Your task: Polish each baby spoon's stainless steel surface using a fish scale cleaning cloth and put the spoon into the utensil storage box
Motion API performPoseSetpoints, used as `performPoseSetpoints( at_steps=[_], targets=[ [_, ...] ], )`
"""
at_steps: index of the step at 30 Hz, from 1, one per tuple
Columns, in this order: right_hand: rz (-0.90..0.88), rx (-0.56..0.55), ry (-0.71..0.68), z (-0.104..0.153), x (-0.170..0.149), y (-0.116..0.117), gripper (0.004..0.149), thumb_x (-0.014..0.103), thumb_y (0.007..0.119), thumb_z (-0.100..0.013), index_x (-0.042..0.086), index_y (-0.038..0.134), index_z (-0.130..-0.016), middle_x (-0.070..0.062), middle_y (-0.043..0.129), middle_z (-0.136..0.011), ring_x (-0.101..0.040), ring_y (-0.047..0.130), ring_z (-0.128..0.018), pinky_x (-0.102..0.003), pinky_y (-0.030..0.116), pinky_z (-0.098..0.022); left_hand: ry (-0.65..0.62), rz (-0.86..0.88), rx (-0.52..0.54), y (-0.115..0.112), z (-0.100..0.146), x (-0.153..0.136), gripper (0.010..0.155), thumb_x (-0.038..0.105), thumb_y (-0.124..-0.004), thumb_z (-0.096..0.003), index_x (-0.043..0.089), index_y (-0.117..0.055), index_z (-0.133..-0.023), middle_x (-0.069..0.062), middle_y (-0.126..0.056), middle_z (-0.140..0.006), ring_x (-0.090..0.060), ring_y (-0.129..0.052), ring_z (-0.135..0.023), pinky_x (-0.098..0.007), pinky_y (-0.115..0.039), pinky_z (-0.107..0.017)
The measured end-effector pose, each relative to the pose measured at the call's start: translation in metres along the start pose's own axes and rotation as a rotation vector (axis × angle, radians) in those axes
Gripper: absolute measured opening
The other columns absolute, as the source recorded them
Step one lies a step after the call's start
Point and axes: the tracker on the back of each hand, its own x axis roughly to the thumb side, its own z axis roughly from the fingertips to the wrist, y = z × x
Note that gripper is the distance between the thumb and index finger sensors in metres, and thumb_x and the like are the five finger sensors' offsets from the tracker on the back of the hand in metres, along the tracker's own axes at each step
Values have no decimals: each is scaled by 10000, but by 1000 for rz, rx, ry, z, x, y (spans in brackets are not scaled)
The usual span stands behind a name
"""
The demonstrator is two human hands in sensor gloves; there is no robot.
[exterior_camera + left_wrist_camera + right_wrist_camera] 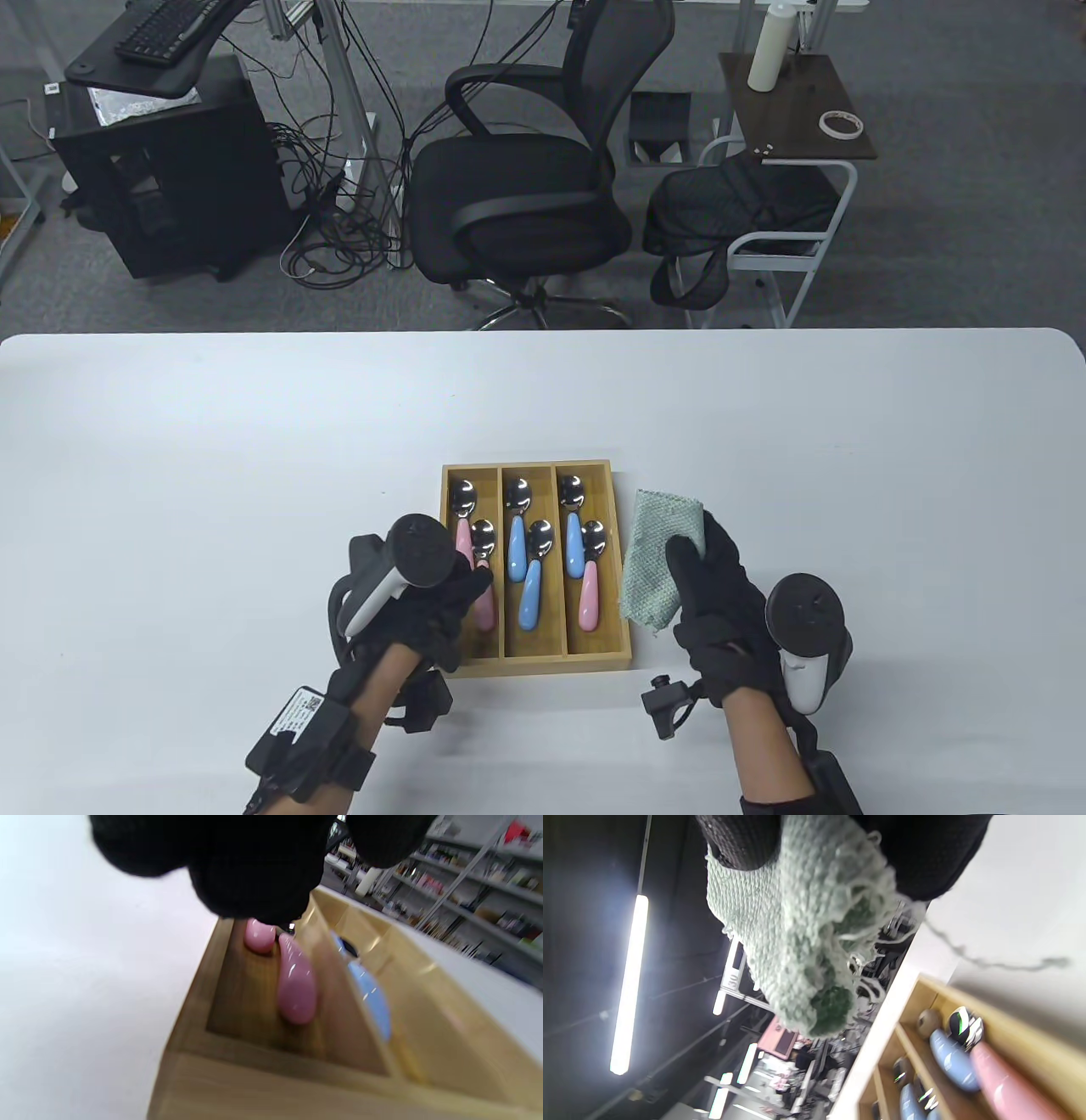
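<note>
A wooden utensil box (536, 661) with three long compartments holds several baby spoons with pink or blue handles. My left hand (471, 586) is over the near end of its left compartment, fingers curled across the handle of a pink spoon (485, 613). In the left wrist view that pink spoon (297, 984) lies low in the compartment beside a second pink one (258, 935), its upper part hidden under my fingers (254, 866). My right hand (700, 552) holds the green fish scale cloth (653, 560) just right of the box, thumb on top. The bunched cloth (797, 942) hangs from that hand.
The white table (254, 475) stretches wide to the left, right and far side of the box. Beyond its far edge stand a black office chair (517, 187) and a small side table (797, 110).
</note>
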Motion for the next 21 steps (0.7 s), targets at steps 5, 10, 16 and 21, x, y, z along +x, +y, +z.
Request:
performPoseSetpoints(
  at_steps=[5, 10, 16, 21],
  targets=[
    [472, -16, 126, -29, 1, -13, 523, 394, 657, -657, 105, 525, -1072, -124, 790, -873, -264, 941, -634, -492, 806, -534, 7, 103, 76, 28, 23, -37, 615, 528, -620, -640, 85, -668, -1063, -86, -855, -911, -265, -992, -630, -459, -854, -471],
    [914, 70, 243, -63, -11, -17, 523, 393, 658, -649, 103, 539, -1068, -112, 809, -859, -264, 951, -626, -496, 811, -532, -23, 348, 173, 27, 30, -83, 644, 532, -598, -644, 59, -636, -1080, -126, -817, -949, -327, -956, -714, -509, -822, -523],
    [944, 205, 417, -81, -43, -4, 596, 450, 652, -638, 94, 496, -1090, -149, 773, -912, -307, 925, -683, -526, 783, -562, -135, 562, 170, 24, 32, -98, 673, 550, -572, -643, 57, -601, -1099, -149, -771, -994, -371, -906, -793, -553, -781, -578],
    [1022, 224, 457, -82, -43, -6, 740, 516, 621, -632, 26, 368, -1125, -336, 523, -1073, -533, 735, -875, -640, 672, -623, -161, 543, 177, 25, 35, -94, 678, 554, -564, -641, 57, -597, -1101, -148, -767, -1000, -374, -900, -804, -558, -776, -585]
  ],
)
